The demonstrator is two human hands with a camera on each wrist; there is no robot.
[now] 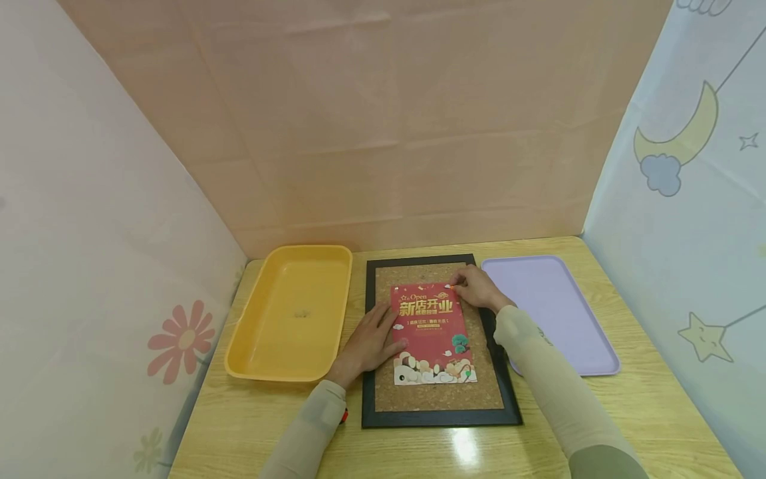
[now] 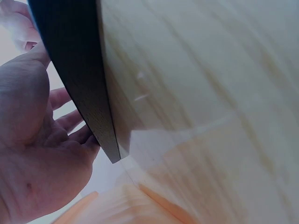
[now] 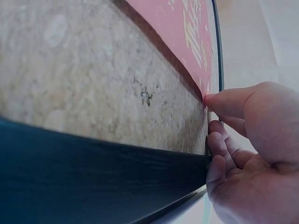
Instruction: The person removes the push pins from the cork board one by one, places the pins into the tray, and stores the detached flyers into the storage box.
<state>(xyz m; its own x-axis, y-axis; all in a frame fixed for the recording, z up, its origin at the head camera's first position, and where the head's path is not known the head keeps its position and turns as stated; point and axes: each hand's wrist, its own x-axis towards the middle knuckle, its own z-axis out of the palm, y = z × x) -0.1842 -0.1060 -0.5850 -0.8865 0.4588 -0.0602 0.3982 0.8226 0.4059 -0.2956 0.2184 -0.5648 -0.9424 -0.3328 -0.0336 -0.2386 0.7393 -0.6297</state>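
A person in pale beige sleeves [image 1: 541, 362] works with two bare hands over a rectangular cork board with a black frame [image 1: 439, 402], which lies flat on a light wood-grain table [image 1: 646, 412]. A red paper poster with gold lettering and a white cloud-patterned lower edge [image 1: 427, 342] lies on the cork, surrounded by bare cork and printed side up. The left hand [image 1: 372, 339] reaches across the frame's left side, its fingers extended and spread, with the fingertips and thumb resting on the poster's left part. The right hand [image 1: 477, 287], at the poster's upper right corner, has its fingers curled and pinches a small orange object [image 1: 453, 287], too small to identify; in the right wrist view, a fingertip touches that corner. To the left of the board sits a deep yellow-orange plastic tray [image 1: 287, 346]; to the right, a flat lavender plastic tray [image 1: 562, 299] lies partly under the right forearm. Peach-coloured cloth [image 1: 389, 120] hangs behind, between white panels printed with flowers [image 1: 90, 166] and with a moon and stars [image 1: 670, 266].
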